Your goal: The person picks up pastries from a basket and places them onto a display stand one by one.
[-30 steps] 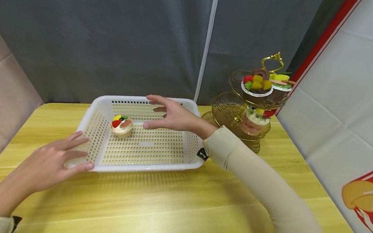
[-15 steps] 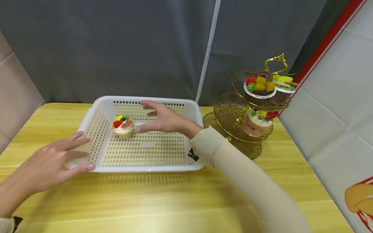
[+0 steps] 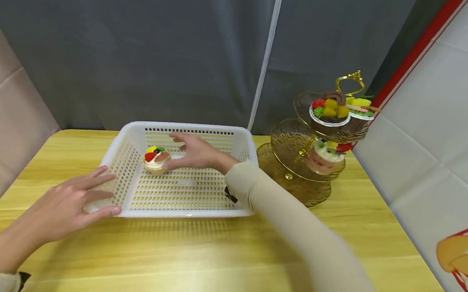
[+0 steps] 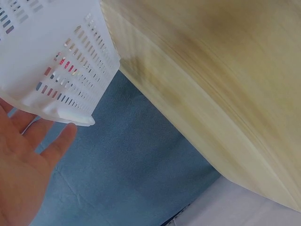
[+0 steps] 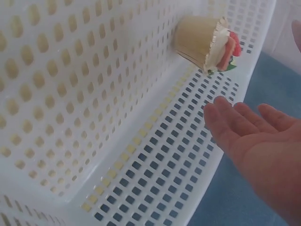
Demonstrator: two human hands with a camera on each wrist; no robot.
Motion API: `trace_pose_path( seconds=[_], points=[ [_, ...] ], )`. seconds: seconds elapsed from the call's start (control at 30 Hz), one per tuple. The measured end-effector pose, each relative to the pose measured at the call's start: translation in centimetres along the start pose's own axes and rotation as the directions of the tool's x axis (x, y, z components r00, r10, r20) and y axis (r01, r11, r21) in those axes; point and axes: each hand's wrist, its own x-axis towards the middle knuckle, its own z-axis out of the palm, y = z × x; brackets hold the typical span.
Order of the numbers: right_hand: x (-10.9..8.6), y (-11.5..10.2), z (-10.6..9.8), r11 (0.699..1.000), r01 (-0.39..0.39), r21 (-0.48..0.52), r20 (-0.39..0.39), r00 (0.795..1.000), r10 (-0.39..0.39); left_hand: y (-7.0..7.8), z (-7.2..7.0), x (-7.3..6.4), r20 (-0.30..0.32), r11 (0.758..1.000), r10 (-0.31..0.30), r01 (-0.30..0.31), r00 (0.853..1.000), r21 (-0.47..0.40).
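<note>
A small cream tart topped with fruit (image 3: 155, 162) sits upright near the left end of a white perforated plastic basket (image 3: 187, 213). My right hand (image 3: 200, 154) reaches over the basket, fingers extended and apart, the thumb tip overlapping the tart's right side in the head view. In the right wrist view the fingers (image 5: 230, 120) are clear of the tart (image 5: 207, 44), with nothing held. My left hand (image 3: 75, 200) lies at the basket's front left corner, fingers spread along the rim. The left wrist view has its fingertips (image 4: 68, 132) right at the basket's edge (image 4: 75, 120).
Right of the basket stands a tiered glass stand (image 3: 281, 168) with a gold handle (image 3: 351, 79). Dark cups topped with fruit (image 3: 330, 114) fill its upper tier; a layered cream dessert cup (image 3: 324, 157) is below. A grey curtain (image 3: 142, 56) hangs behind the wooden table (image 3: 192, 262).
My right hand has moved left and slightly down toward the tart, its thumb now overlapping it. My left hand stays at the basket corner. The view has shifted slightly.
</note>
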Motion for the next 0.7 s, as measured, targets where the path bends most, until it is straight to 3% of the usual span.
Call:
trace_pose_path(
  seconds=[0.7],
  points=[
    [2.6,0.2,2.3,0.997,-0.035,-0.063,0.061,0.997,0.039,-0.1,0.1,-0.1,-0.022,1.000,0.012,-0.012,1.000,0.002]
  ],
)
